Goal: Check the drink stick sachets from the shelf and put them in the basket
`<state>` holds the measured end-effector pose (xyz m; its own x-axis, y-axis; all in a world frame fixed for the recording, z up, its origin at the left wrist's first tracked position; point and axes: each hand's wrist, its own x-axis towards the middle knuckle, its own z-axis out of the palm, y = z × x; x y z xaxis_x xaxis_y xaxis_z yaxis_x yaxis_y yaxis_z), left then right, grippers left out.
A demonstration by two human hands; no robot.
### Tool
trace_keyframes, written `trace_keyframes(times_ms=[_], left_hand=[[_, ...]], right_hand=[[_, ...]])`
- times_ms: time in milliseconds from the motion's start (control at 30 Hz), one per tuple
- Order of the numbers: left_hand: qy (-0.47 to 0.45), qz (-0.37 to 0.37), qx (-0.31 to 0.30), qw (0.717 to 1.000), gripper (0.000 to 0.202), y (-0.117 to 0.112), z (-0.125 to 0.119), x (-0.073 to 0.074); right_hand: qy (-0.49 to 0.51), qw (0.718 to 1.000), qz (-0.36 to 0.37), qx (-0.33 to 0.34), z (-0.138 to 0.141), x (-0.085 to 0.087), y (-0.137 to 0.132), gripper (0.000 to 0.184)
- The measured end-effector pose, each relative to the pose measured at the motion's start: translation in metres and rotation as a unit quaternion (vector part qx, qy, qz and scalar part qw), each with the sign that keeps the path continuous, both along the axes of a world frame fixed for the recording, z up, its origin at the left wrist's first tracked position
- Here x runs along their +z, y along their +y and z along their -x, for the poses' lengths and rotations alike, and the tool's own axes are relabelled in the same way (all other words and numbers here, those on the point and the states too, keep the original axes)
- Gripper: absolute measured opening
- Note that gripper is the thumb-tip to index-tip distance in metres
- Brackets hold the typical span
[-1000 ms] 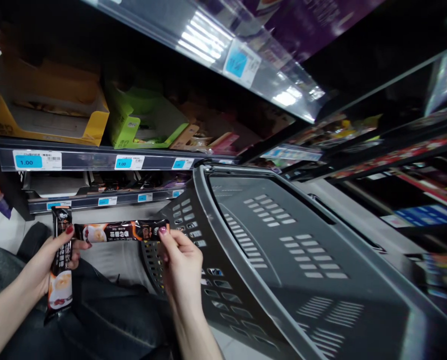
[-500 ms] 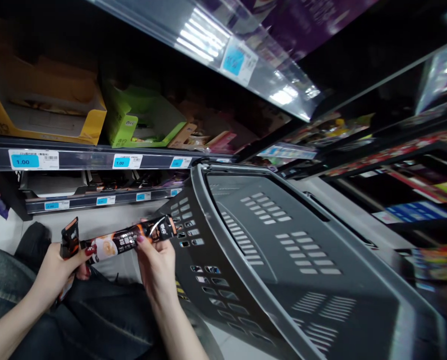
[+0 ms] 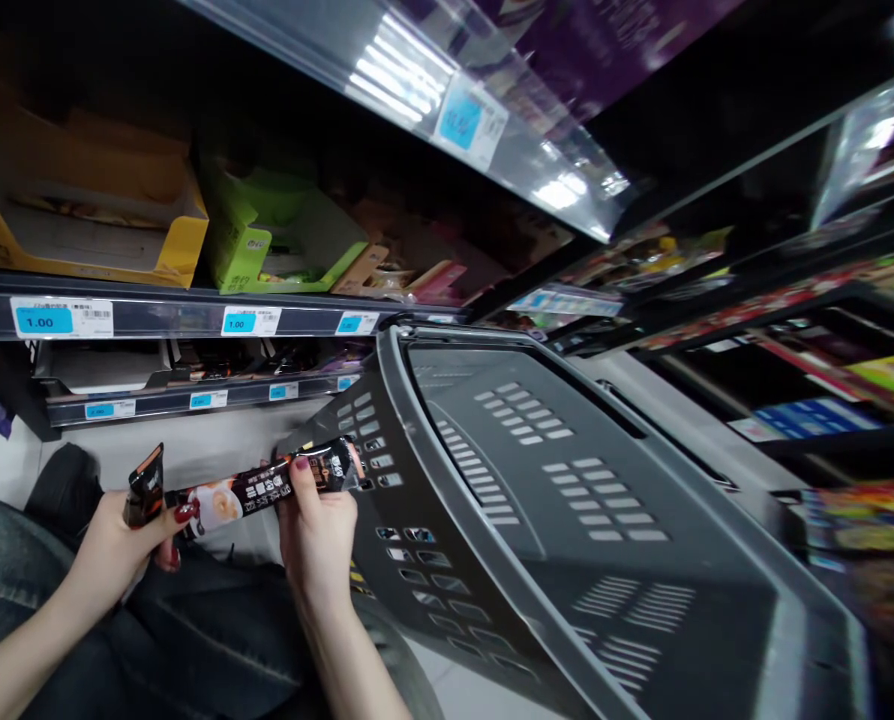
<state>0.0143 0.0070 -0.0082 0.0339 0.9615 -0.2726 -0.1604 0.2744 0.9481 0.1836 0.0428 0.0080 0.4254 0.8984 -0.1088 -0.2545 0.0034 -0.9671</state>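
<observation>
My right hand [image 3: 316, 535] pinches a long black and orange snack packet [image 3: 267, 487], which lies nearly level with its right end against the basket's outer wall. My left hand [image 3: 121, 545] is closed round a second black packet [image 3: 145, 487], of which only the top end shows above the thumb; its fingertips also touch the left end of the long packet. Both hands sit low at the left, above my dark trousers, just left of a large grey plastic shopping basket [image 3: 447, 470].
Store shelves rise ahead: a yellow display carton [image 3: 87, 225], a green carton [image 3: 282, 245] and blue price tags [image 3: 61, 318] along the shelf rail. More stocked shelves run along the right. Pale floor shows under the lowest shelf.
Both hands have dropped and drawn together. The left hand's packet has slid down so only its top shows. The long packet has tilted a little and stays against the basket wall.
</observation>
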Motion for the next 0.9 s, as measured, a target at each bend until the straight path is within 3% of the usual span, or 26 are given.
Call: trace_keyframes(times_ms=[133,300,600,700,800,900], left_hand=[[0.054,-0.021,-0.004,0.998,0.036,-0.001,0.004,0.001],[0.050,-0.023,0.010,0.998,0.036,-0.001,0.006,0.003],[-0.004,-0.012,-0.011,1.000,0.037,0.000,0.001,-0.002],[-0.082,0.049,-0.008,0.995,0.039,0.002,0.000,-0.002],[-0.231,0.178,-0.039,0.956,0.046,0.000,-0.003,-0.005],[-0.323,0.294,-0.113,0.893,0.047,-0.004,-0.006,-0.012]], right_hand=[[0.094,0.995,0.016,0.003,0.003,0.008,-0.001,0.039],[0.117,0.992,0.014,0.041,0.003,0.013,-0.001,0.042],[0.128,0.989,-0.038,-0.060,0.000,0.012,0.001,0.047],[0.126,0.989,-0.036,-0.068,-0.004,0.012,0.004,0.050],[0.119,0.992,-0.044,-0.016,-0.009,0.015,0.006,0.051],[0.074,0.981,-0.136,0.112,-0.011,0.018,0.005,0.047]])
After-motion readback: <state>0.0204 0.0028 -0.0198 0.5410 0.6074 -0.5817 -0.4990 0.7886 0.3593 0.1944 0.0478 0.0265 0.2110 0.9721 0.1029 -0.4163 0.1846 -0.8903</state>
